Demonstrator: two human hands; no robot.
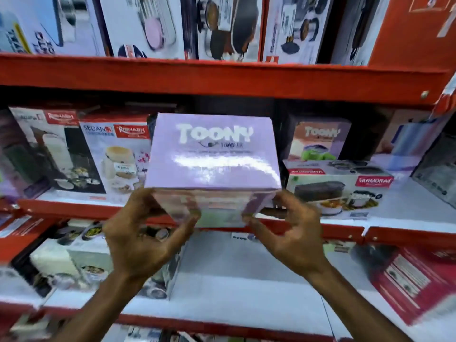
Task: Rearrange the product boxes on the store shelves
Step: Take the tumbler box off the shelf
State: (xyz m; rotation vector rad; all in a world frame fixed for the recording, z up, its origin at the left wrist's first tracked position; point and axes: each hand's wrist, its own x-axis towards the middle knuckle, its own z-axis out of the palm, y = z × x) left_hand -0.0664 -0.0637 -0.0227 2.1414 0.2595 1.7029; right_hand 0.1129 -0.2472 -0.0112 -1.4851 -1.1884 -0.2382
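Note:
A lilac box marked "Toony Tumbler" (213,154) is held up in front of the middle shelf, its top face tilted toward me. My left hand (145,233) grips its lower left corner with fingers under and beside it. My right hand (286,230) grips its lower right corner the same way. Behind it, to the right on the same shelf, a second Toony box (320,139) stands upright on a white Varmora box (340,188). To the left stand a Sedan box (116,156) and a dark Rishabh box (49,149).
Red shelf rails (222,77) run across above and below the middle shelf. The top shelf holds several cookware boxes (148,25). The lower shelf has white boxes (81,262) at left, a red box (417,275) at right and a bare white stretch (246,280) between.

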